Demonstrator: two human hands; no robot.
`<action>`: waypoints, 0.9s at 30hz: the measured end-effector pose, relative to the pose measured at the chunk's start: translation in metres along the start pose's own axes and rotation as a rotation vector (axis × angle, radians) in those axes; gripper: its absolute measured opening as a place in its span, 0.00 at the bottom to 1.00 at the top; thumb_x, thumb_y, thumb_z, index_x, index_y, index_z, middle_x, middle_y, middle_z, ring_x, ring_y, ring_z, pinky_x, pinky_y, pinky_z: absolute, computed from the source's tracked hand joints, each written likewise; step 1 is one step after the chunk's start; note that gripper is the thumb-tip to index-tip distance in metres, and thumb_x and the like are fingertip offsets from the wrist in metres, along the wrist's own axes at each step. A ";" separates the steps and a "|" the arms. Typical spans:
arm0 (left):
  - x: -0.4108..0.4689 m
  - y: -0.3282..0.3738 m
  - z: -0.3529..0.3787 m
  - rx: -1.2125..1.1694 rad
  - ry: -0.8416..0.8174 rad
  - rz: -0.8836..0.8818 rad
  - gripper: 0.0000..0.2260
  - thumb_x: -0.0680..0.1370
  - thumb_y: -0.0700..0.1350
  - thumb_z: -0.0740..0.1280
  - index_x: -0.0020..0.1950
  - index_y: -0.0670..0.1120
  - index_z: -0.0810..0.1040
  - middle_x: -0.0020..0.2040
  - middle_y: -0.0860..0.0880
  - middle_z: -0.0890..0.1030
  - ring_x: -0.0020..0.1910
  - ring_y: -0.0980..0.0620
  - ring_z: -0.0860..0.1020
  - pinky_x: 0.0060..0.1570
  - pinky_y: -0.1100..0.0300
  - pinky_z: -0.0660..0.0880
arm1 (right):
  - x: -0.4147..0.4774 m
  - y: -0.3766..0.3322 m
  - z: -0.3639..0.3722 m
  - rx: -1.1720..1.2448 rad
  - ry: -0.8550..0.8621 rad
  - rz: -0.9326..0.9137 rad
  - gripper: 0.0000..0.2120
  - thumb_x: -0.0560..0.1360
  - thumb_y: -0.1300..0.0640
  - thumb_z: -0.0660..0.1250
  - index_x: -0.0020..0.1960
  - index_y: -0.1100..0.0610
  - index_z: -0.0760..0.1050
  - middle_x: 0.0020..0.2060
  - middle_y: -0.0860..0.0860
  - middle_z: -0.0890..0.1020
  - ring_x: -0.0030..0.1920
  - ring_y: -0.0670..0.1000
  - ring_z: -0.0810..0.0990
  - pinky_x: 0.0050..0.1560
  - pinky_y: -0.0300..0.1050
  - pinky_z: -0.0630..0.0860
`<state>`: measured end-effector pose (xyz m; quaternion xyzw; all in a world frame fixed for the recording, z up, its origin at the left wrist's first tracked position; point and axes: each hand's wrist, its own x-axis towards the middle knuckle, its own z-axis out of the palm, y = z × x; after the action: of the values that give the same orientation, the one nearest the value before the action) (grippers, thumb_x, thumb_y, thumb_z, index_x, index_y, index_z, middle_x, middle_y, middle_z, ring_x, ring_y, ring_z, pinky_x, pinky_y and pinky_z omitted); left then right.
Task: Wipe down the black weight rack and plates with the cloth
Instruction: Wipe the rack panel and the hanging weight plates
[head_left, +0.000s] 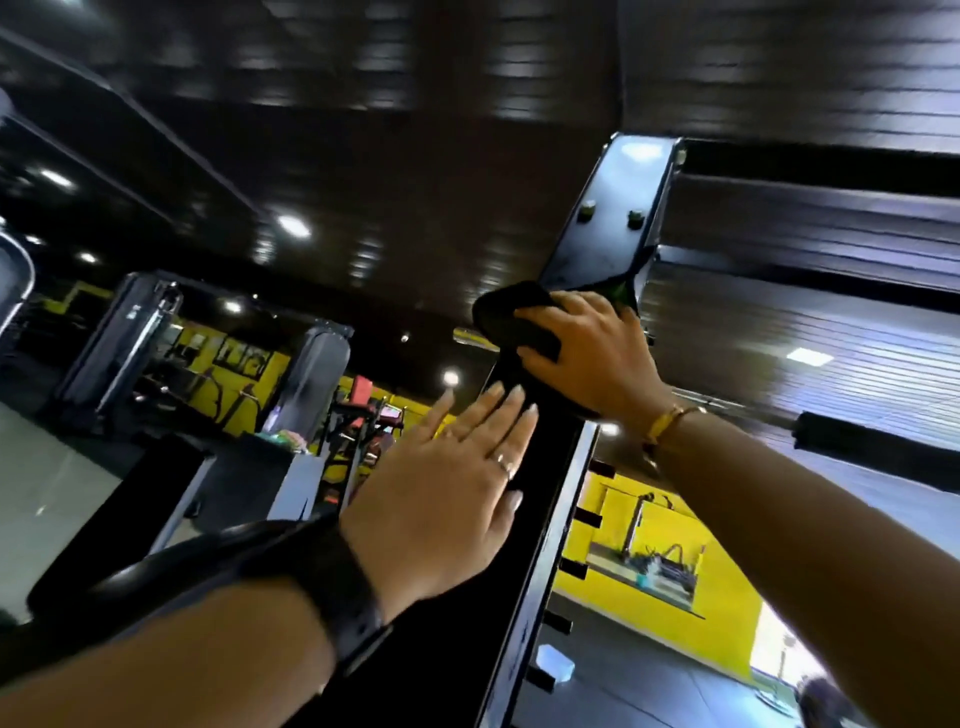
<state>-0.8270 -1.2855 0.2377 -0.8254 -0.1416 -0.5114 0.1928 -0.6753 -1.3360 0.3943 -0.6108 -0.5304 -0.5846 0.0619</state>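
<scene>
The camera looks steeply up along a black rack upright (550, 499) that rises to a bolted top plate (618, 218). My right hand (597, 353) presses a dark cloth (514, 319) against the upright just below that plate, its fingers curled over the cloth. My left hand (457, 483) lies flat on the upright's left face a little lower, fingers straight, a ring on one finger and a dark band on the wrist. A black weight plate (171, 571) curves in at the lower left, partly hidden behind my left forearm.
A black crossbeam (831, 228) runs right from the top plate. A dark bar end (872, 431) juts in from the right. Short pegs (587, 519) line the upright's right side. Other gym machines (130, 343) and yellow walls (701, 540) stand behind, under a dark ceiling.
</scene>
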 end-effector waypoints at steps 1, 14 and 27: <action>0.019 -0.002 0.000 -0.006 -0.006 -0.008 0.28 0.82 0.54 0.51 0.80 0.45 0.51 0.80 0.47 0.50 0.78 0.53 0.50 0.76 0.50 0.52 | 0.009 0.007 0.000 0.005 0.020 0.024 0.25 0.74 0.37 0.59 0.68 0.43 0.72 0.67 0.49 0.74 0.68 0.56 0.69 0.65 0.58 0.67; 0.102 -0.004 0.064 -0.224 0.035 -0.084 0.32 0.77 0.62 0.40 0.80 0.52 0.41 0.80 0.52 0.42 0.78 0.56 0.39 0.76 0.54 0.38 | 0.073 0.049 0.004 0.023 0.107 0.191 0.21 0.76 0.40 0.62 0.67 0.45 0.73 0.65 0.51 0.75 0.67 0.58 0.69 0.64 0.54 0.64; 0.103 -0.006 0.068 -0.268 0.086 -0.070 0.34 0.76 0.62 0.39 0.80 0.52 0.41 0.80 0.52 0.41 0.78 0.57 0.38 0.74 0.55 0.35 | 0.104 0.055 0.004 -0.054 0.032 0.374 0.31 0.71 0.30 0.62 0.70 0.42 0.67 0.65 0.52 0.73 0.67 0.62 0.68 0.62 0.60 0.69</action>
<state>-0.7308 -1.2446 0.3037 -0.8156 -0.0925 -0.5671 0.0690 -0.6584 -1.2973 0.5039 -0.6909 -0.3905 -0.5866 0.1616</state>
